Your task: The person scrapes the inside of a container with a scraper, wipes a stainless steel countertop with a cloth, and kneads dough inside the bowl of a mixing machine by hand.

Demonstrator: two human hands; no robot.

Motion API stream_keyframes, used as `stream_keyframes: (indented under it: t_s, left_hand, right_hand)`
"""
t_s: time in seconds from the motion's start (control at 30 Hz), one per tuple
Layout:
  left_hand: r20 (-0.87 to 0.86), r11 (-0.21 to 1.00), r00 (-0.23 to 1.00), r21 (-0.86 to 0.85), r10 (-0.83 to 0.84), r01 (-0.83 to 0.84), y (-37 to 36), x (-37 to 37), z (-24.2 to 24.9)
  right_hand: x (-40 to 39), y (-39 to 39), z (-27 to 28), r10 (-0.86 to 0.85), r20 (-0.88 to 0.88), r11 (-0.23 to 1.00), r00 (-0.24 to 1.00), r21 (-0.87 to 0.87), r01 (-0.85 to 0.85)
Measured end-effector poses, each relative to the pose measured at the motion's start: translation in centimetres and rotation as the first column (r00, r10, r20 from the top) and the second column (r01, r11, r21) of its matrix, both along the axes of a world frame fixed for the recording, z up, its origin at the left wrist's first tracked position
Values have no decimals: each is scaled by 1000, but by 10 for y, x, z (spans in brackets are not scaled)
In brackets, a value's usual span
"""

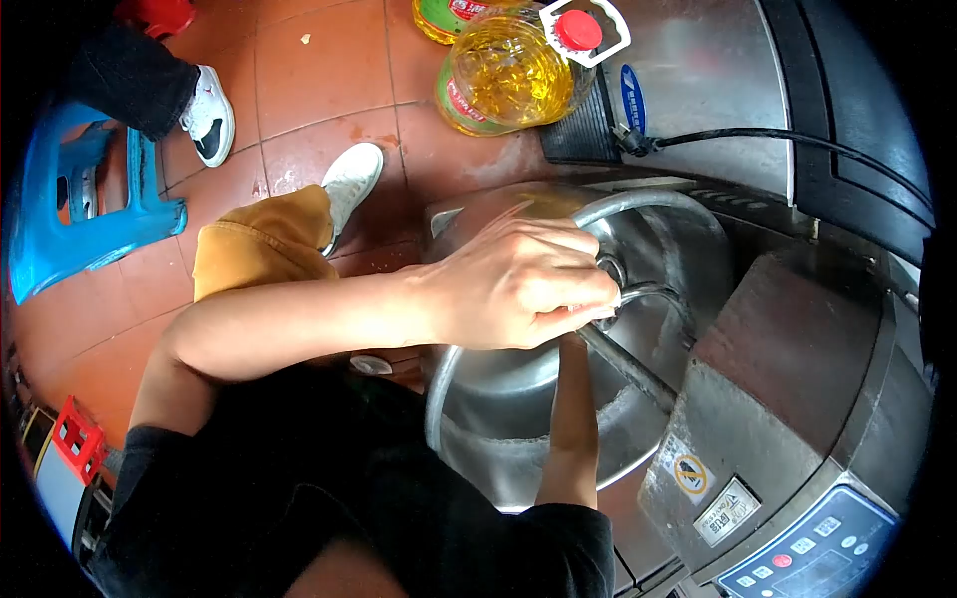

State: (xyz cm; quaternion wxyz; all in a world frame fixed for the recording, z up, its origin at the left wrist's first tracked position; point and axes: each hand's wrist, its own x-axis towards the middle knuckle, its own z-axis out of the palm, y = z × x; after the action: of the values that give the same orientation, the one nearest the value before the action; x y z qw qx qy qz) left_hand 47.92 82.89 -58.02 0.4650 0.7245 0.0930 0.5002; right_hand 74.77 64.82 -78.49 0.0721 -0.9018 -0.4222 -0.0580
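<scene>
My left hand [528, 284] is closed, with its fingertips against the curved metal hook [653, 291] of a mixing machine. What lies inside its fingers is hidden. Below it, my right forearm [573, 419] reaches down into the steel bowl [518, 414], and the right hand itself is hidden beneath the left. A straight metal bar [633, 371] runs from the machine's head [778, 349] to just under my left hand. Around the bowl goes a round metal rim [435, 399].
Oil bottles [508, 75] stand on the tiled floor beyond the bowl. A black cable [778, 134] with a plug crosses at the upper right. On the left are a blue stool [100, 239] and another person's shoe [209, 118]. The control panel [812, 558] is at the lower right.
</scene>
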Motion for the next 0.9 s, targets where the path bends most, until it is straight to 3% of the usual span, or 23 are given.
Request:
stream_keyframes:
  t_s: [0.9]
  left_hand:
    - [5, 1000, 1000, -29, -11, 11, 0, 2, -1]
  right_hand:
    - [2, 1, -6, -35, -29, 998, 999, 46, 36]
